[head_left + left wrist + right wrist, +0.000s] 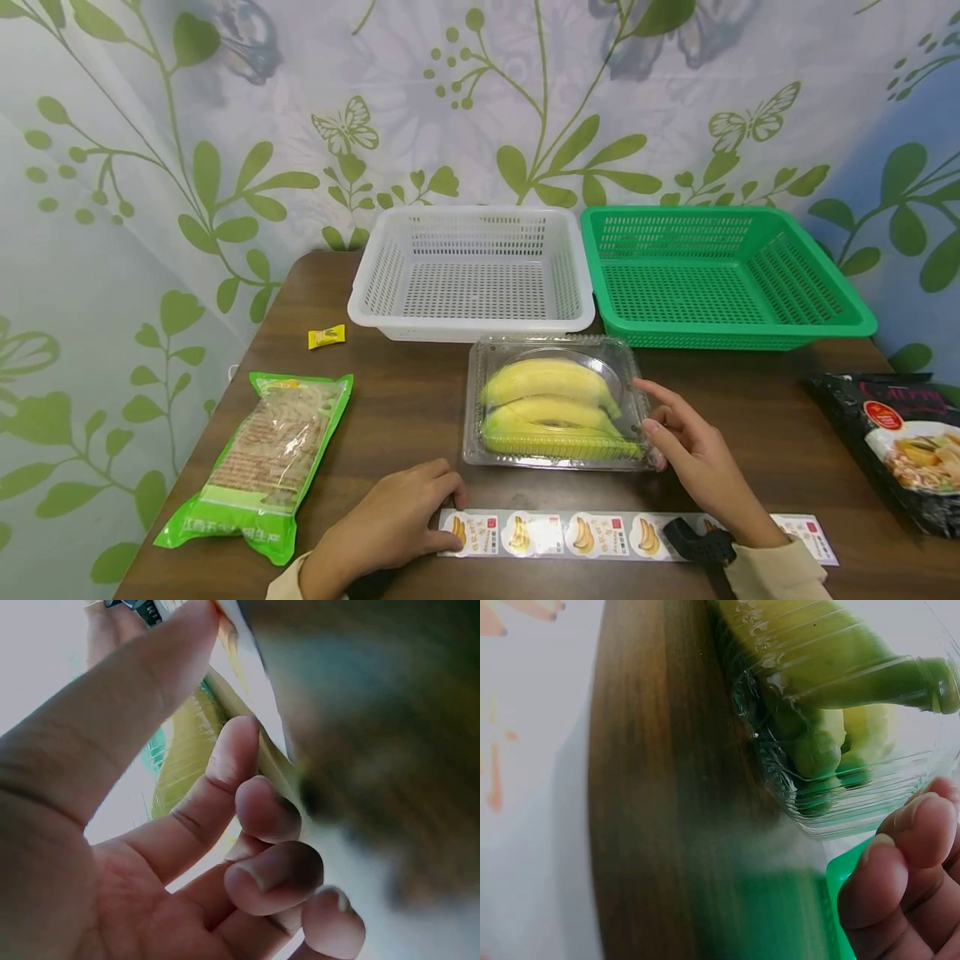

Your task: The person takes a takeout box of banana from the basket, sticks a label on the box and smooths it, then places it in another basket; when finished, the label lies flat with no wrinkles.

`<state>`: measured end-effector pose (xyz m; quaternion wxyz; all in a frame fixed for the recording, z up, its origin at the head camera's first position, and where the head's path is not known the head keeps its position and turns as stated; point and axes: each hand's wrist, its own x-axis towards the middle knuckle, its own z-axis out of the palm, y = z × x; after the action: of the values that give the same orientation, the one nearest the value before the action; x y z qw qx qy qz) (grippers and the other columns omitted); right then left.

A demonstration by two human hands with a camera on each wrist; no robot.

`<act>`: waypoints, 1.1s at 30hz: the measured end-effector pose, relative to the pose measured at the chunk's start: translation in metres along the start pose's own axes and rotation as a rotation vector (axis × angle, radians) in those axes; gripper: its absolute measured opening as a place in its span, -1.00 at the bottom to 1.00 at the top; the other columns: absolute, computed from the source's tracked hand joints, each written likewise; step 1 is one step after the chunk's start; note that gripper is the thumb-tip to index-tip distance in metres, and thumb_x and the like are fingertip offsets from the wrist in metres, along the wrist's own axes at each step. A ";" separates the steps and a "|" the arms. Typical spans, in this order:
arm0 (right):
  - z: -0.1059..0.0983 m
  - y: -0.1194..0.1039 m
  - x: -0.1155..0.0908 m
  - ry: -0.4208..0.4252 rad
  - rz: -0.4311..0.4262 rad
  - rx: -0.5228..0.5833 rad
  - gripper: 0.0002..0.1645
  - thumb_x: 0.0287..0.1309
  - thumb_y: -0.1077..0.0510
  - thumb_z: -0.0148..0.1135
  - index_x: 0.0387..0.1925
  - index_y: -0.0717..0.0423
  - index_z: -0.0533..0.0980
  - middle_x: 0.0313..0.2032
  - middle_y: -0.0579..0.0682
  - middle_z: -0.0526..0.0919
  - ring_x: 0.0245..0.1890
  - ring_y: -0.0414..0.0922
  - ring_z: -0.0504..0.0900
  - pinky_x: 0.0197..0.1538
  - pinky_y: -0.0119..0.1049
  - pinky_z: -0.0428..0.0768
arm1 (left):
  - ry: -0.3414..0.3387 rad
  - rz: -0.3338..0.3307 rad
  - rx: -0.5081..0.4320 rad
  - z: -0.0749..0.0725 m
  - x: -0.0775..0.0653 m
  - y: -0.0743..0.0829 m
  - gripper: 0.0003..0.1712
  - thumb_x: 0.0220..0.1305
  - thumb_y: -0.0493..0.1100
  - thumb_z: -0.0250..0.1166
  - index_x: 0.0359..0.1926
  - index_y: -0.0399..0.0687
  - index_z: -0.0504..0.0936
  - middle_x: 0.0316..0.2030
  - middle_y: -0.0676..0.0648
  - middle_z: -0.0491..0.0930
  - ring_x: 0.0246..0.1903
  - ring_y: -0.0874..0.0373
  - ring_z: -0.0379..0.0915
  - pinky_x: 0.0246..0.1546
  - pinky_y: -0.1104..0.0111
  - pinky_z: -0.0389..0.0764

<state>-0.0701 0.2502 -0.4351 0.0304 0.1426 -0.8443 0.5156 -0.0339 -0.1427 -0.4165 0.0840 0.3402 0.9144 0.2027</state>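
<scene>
A clear plastic clamshell box (476, 400) with bananas (551, 383) inside sits in the middle of the table, its lid down over them. My right hand (693, 454) is at the box's right side, index finger and thumb spread apart along its edge. In front of the box lies a strip of banana stickers (532, 533). My left hand (397, 521) rests at the strip's left end, thumb tip on the first sticker and index fingertip by its upper edge. In the left wrist view, the thumb (150, 675) and index finger (217, 776) stand apart, the other fingers loosely bent.
A white basket (472, 325) and a green basket (738, 333) stand side by side behind the box. To the left lie a green-edged food bag (262, 450) and a small yellow packet (326, 336). A black noodle package (892, 450) is at the right edge.
</scene>
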 end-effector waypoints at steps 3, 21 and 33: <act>0.000 0.000 0.000 0.001 0.001 -0.003 -0.36 0.51 0.29 0.08 0.51 -0.07 0.28 -0.34 -0.01 0.56 -0.59 -0.13 0.50 -0.52 -0.22 0.54 | 0.000 0.002 0.009 0.000 0.001 0.001 -0.62 0.01 0.12 0.61 -0.30 0.17 0.58 -0.31 0.24 0.42 -0.36 0.42 0.33 -0.33 0.41 0.51; 0.001 -0.002 0.000 0.002 0.012 -0.012 -0.38 0.52 0.26 0.07 0.51 -0.08 0.29 -0.35 0.00 0.55 -0.59 -0.14 0.49 -0.51 -0.22 0.55 | -0.004 -0.003 -0.036 0.002 0.002 0.002 -0.63 0.03 0.06 0.61 -0.27 0.17 0.58 -0.28 0.24 0.44 -0.36 0.41 0.31 -0.31 0.43 0.49; 0.001 -0.002 0.000 0.001 0.009 -0.009 -0.38 0.51 0.27 0.08 0.51 -0.08 0.29 -0.35 0.00 0.56 -0.59 -0.14 0.49 -0.51 -0.23 0.56 | -0.053 -0.009 -0.123 0.002 0.003 0.000 -0.64 0.07 0.00 0.60 -0.14 0.27 0.64 -0.29 0.24 0.42 -0.39 0.41 0.29 -0.34 0.46 0.43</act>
<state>-0.0697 0.2489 -0.4339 0.0292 0.1381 -0.8473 0.5120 -0.0353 -0.1398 -0.4183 0.1299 0.3353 0.8992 0.2491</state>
